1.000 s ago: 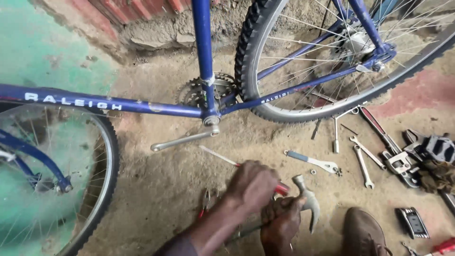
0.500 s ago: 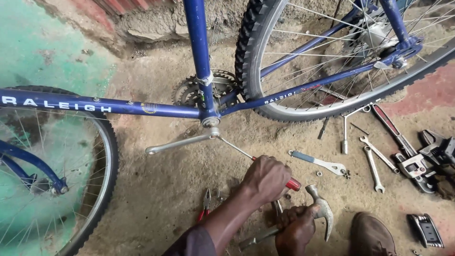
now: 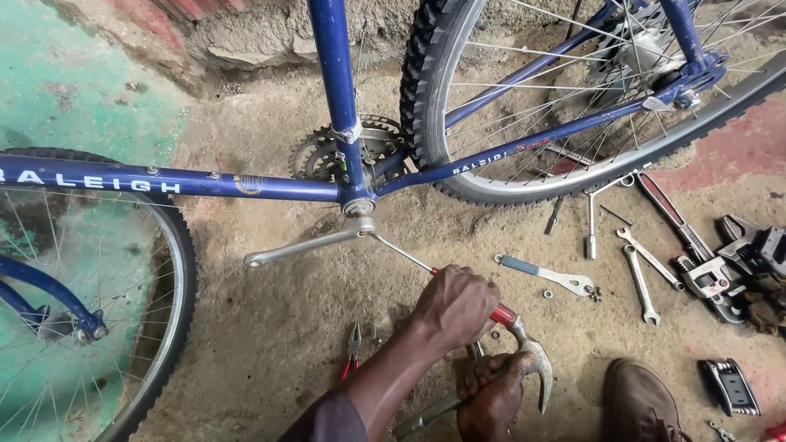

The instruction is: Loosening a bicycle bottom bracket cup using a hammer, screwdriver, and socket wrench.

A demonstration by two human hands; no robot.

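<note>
The left hand (image 3: 454,307) is closed around a red-handled screwdriver (image 3: 407,256) whose shaft slants up-left to the crank arm (image 3: 307,244) at the bottom bracket. Just below, the right hand (image 3: 491,397) grips a claw hammer (image 3: 536,368), nearer the handle end.

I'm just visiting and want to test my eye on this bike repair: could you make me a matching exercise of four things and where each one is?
Things:
1. screwdriver
2. claw hammer
3. red-handled pliers
4. brown shoe

Places:
A. bottom right, on the dirt
B. in the left hand, tip at the crank
C. on the ground left of the forearm
D. in the right hand

Pairs: 1-B, 2-D, 3-C, 4-A
</note>
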